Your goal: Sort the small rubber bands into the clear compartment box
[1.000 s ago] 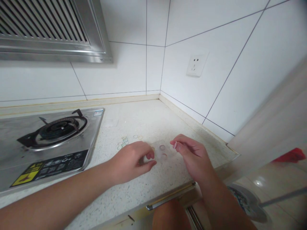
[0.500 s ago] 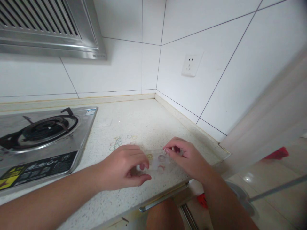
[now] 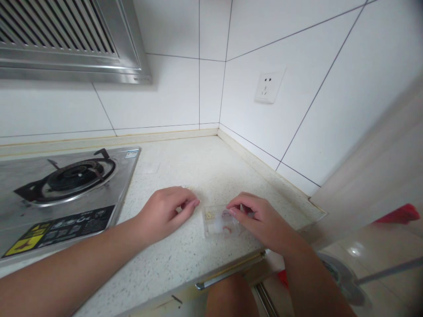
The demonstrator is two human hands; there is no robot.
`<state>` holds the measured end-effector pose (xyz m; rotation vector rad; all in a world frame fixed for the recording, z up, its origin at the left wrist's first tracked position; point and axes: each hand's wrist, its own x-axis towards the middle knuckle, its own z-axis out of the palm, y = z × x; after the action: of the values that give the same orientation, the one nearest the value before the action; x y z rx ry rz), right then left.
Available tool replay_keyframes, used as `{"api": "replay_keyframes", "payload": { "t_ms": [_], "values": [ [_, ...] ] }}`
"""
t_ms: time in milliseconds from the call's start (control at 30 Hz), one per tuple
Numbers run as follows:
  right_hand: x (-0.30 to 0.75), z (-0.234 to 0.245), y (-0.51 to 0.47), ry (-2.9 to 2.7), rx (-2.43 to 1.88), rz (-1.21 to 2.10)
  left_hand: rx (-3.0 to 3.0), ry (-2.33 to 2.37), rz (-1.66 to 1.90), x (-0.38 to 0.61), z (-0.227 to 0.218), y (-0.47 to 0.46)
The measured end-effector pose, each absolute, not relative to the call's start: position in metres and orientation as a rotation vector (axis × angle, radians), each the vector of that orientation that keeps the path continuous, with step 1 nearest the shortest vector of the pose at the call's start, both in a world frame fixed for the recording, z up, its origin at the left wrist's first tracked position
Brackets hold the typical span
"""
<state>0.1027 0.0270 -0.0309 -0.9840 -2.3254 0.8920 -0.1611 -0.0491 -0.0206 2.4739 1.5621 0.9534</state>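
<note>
A clear plastic compartment box (image 3: 205, 229) lies on the speckled countertop near its front edge. Inside it, small yellow bands (image 3: 209, 215) sit at the back left, a purplish one (image 3: 225, 214) to their right and a red one (image 3: 227, 229) nearer the front. My right hand (image 3: 261, 215) is over the box's right side, thumb and fingertips pinched together at its back edge; whatever they hold is too small to make out. Left of the box, my left hand (image 3: 168, 213) is closed in a pinch just above the counter, its contents also unclear. It covers the spot where loose rings lay.
A gas stove (image 3: 76, 180) fills the left, under a steel range hood (image 3: 132, 66). On the right tiled wall is a socket (image 3: 270, 87). The counter's front edge has a drawer handle (image 3: 201, 285) below it. My knee (image 3: 231, 295) shows beneath.
My left hand has moved from the box's left side back and left, its parted fingers now pinched. The loose rings behind it have become hidden. My right hand stays at the box.
</note>
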Motion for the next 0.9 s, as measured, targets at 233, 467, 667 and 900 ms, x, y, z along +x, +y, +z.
{"api": "replay_keyframes", "payload": {
  "t_ms": [233, 467, 667, 900],
  "values": [
    [0.101, -0.037, 0.03, -2.345, -1.046, 0.803, 2.667, 1.678, 0.989, -0.181, -0.009, -0.039],
    [0.098, -0.035, 0.029, -2.398, -1.014, 0.784, 2.594, 1.986, 0.954, -0.195, -0.005, -0.038],
    [0.096, -0.035, 0.035, -2.404, -1.047, 0.814, 2.769, 1.89, 0.536, -0.207, 0.003, -0.035],
    [0.093, -0.027, 0.047, -2.49, -0.974, 0.826, 2.807, 1.701, 0.092, -0.214, 0.009, -0.038]
  ]
}}
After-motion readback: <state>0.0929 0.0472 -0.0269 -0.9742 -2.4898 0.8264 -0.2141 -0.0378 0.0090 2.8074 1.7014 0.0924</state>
